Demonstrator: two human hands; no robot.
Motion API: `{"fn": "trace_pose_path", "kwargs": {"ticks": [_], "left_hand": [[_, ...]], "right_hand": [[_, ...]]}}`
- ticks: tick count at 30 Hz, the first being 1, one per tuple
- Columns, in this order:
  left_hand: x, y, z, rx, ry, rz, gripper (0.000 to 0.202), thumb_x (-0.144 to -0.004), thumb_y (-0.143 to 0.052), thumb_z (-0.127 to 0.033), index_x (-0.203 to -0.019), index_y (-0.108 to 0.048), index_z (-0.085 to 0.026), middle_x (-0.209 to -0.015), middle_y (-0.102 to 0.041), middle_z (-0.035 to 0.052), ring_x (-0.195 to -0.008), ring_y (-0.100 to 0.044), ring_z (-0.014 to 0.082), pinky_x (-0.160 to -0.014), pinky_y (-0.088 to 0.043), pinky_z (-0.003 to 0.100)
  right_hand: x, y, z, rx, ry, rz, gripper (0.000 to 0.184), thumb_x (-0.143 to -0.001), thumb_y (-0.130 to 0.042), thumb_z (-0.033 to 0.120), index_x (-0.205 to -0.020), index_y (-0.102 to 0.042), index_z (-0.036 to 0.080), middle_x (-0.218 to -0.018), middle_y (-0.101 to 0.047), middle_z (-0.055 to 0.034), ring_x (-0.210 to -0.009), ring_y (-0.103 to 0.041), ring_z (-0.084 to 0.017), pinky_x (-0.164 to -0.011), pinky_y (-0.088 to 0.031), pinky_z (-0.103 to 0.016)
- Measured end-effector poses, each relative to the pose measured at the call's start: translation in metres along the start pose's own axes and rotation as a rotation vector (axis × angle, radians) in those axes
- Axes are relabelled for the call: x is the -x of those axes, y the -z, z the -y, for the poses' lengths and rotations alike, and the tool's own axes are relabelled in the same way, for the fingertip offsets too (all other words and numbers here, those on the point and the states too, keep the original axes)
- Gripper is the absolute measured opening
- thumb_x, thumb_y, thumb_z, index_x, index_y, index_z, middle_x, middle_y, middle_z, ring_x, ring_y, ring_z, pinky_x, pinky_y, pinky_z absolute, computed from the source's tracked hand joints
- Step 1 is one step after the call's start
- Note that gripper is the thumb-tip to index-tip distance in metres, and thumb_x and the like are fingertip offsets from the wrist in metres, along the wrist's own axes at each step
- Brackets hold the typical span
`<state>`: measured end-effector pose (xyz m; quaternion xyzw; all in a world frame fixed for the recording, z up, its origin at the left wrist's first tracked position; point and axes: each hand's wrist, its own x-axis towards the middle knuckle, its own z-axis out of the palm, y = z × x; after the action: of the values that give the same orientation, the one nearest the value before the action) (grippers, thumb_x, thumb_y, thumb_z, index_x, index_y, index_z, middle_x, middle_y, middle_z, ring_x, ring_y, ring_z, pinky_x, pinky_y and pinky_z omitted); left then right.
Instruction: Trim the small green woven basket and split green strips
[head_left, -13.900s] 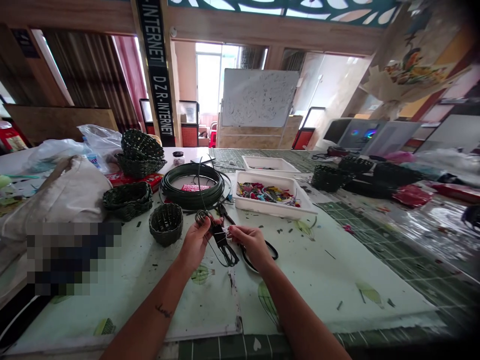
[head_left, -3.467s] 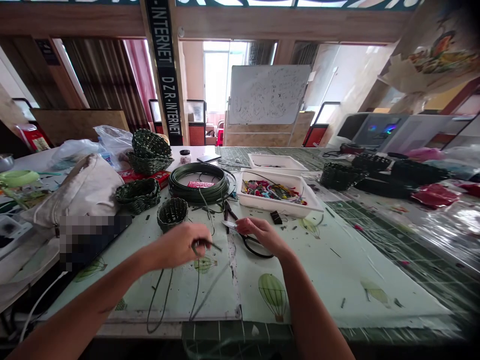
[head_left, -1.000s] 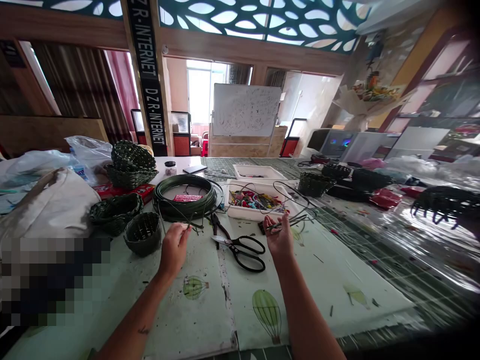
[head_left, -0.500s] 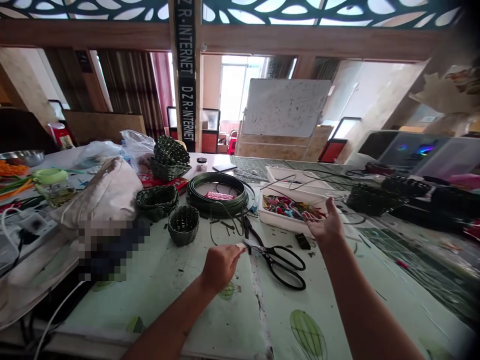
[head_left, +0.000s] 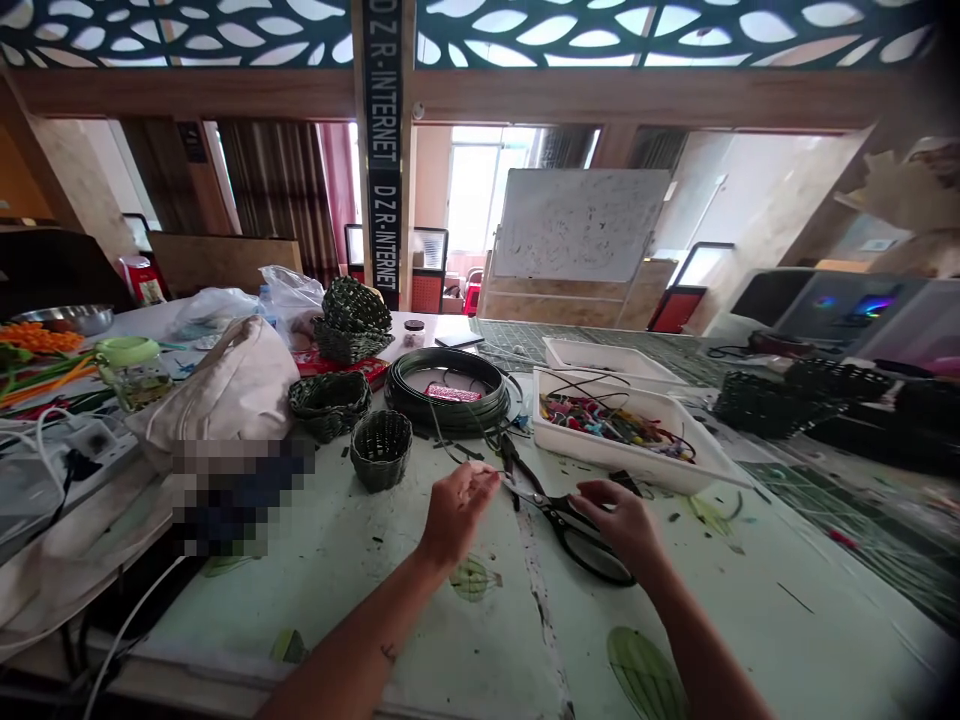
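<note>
My left hand (head_left: pixel 454 510) hovers low over the table with its fingertips pinched together on a thin green wire (head_left: pixel 461 458) that runs back to the wire coil (head_left: pixel 450 395). My right hand (head_left: pixel 622 520) lies palm down on the black scissors (head_left: pixel 592 560), fingers stretched towards the pivot and covering part of the handles. The scissor blades point at my left fingertips. Loose dark wire strands lie in the white tray (head_left: pixel 600 455) among coloured bits.
A small woven basket (head_left: pixel 381 450) stands left of my left hand, with more baskets (head_left: pixel 330 400) and a cloth bag (head_left: pixel 225 385) behind it. Pliers (head_left: pixel 510 455) lie by the coil. A second white tray (head_left: pixel 600 355) and dark baskets (head_left: pixel 757 405) sit far right.
My right hand has let the looped wire strands fall into the white tray and come down onto the scissors. My left hand has stayed by the wire end. The camera has shifted slightly.
</note>
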<state>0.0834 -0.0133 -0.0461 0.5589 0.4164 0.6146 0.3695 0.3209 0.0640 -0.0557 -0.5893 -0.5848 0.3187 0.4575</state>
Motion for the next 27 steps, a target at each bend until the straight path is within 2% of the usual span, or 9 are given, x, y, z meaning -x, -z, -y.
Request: {"fn": "trace_pose_path", "kwargs": {"ticks": [5, 7, 10, 13, 15, 19, 21, 25, 27], "left_hand": [[-0.003, -0.001, 0.007, 0.197, 0.067, -0.029, 0.043, -0.091, -0.031, -0.044, -0.094, -0.059, -0.011, -0.092, -0.07, 0.015, -0.086, -0.067, 0.0233, -0.082, -0.053, 0.037], [-0.001, -0.003, 0.008, 0.247, 0.073, -0.004, 0.045, -0.09, -0.027, -0.04, -0.096, -0.06, -0.01, -0.094, -0.07, 0.0159, -0.088, -0.067, 0.0237, -0.083, -0.052, 0.038], [0.001, -0.006, 0.009, 0.268, 0.084, 0.012, 0.043, -0.088, -0.031, -0.038, -0.093, -0.063, -0.01, -0.09, -0.07, 0.0149, -0.087, -0.066, 0.0233, -0.083, -0.052, 0.038], [0.001, -0.005, 0.007, 0.242, 0.093, 0.004, 0.03, -0.081, -0.049, -0.035, -0.087, -0.066, -0.011, -0.086, -0.069, 0.0116, -0.085, -0.065, 0.0222, -0.083, -0.052, 0.035], [0.0, -0.003, 0.006, 0.232, 0.103, 0.016, 0.024, -0.076, -0.057, -0.032, -0.084, -0.067, -0.012, -0.083, -0.069, 0.0101, -0.083, -0.064, 0.0218, -0.082, -0.051, 0.034], [-0.002, -0.001, 0.004, 0.264, 0.142, 0.035, 0.034, -0.079, -0.046, -0.038, -0.084, -0.066, -0.011, -0.083, -0.069, 0.0113, -0.082, -0.065, 0.0224, -0.08, -0.053, 0.036], [-0.003, -0.001, 0.005, 0.269, 0.169, 0.015, 0.041, -0.082, -0.039, -0.043, -0.085, -0.066, -0.011, -0.082, -0.069, 0.0117, -0.08, -0.066, 0.0217, -0.078, -0.053, 0.036], [-0.008, 0.002, 0.009, 0.224, 0.208, -0.01, 0.031, -0.076, -0.057, -0.042, -0.076, -0.066, -0.012, -0.077, -0.069, 0.009, -0.074, -0.065, 0.0187, -0.073, -0.053, 0.032], [-0.01, 0.005, 0.009, 0.202, 0.225, -0.01, 0.022, -0.069, -0.067, -0.034, -0.073, -0.067, -0.012, -0.073, -0.068, 0.0075, -0.072, -0.064, 0.0177, -0.071, -0.052, 0.029]], "right_hand": [[0.012, 0.0, -0.002, 0.25, 0.089, 0.078, 0.029, -0.047, -0.075, 0.047, -0.057, -0.068, 0.02, -0.062, -0.066, -0.0068, -0.067, -0.058, -0.028, -0.064, -0.039, -0.036], [0.013, 0.001, -0.002, 0.39, 0.116, 0.11, 0.037, -0.056, -0.069, 0.056, -0.063, -0.069, 0.02, -0.065, -0.068, -0.0081, -0.066, -0.059, -0.028, -0.063, -0.039, -0.035], [0.012, 0.003, -0.003, 0.537, 0.153, 0.227, 0.047, -0.064, -0.062, 0.06, -0.08, -0.072, 0.017, -0.082, -0.072, -0.0101, -0.076, -0.063, -0.029, -0.066, -0.042, -0.033], [0.009, 0.009, -0.007, 0.468, 0.14, 0.396, 0.05, -0.062, -0.067, 0.054, -0.091, -0.073, 0.015, -0.092, -0.072, -0.0106, -0.085, -0.064, -0.03, -0.071, -0.046, -0.032], [0.007, 0.012, -0.01, 0.415, 0.143, 0.437, 0.05, -0.06, -0.069, 0.049, -0.095, -0.074, 0.014, -0.094, -0.072, -0.0105, -0.086, -0.064, -0.03, -0.074, -0.047, -0.032], [0.007, 0.013, -0.013, 0.41, 0.178, 0.383, 0.043, -0.056, -0.07, 0.043, -0.088, -0.074, 0.013, -0.087, -0.071, -0.0096, -0.083, -0.062, -0.029, -0.073, -0.046, -0.033], [0.008, 0.015, -0.011, 0.388, 0.139, 0.39, 0.04, -0.055, -0.07, 0.041, -0.084, -0.073, 0.013, -0.08, -0.07, -0.0079, -0.078, -0.061, -0.028, -0.07, -0.045, -0.033], [0.014, 0.023, 0.0, 0.166, -0.026, 0.392, 0.036, -0.052, -0.074, 0.034, -0.081, -0.068, 0.014, -0.074, -0.066, -0.0042, -0.07, -0.059, -0.02, -0.064, -0.044, -0.028], [0.018, 0.023, 0.006, -0.022, -0.11, 0.38, 0.037, -0.05, -0.079, 0.034, -0.077, -0.063, 0.016, -0.064, -0.06, -0.0004, -0.056, -0.053, -0.014, -0.052, -0.04, -0.024]]}}
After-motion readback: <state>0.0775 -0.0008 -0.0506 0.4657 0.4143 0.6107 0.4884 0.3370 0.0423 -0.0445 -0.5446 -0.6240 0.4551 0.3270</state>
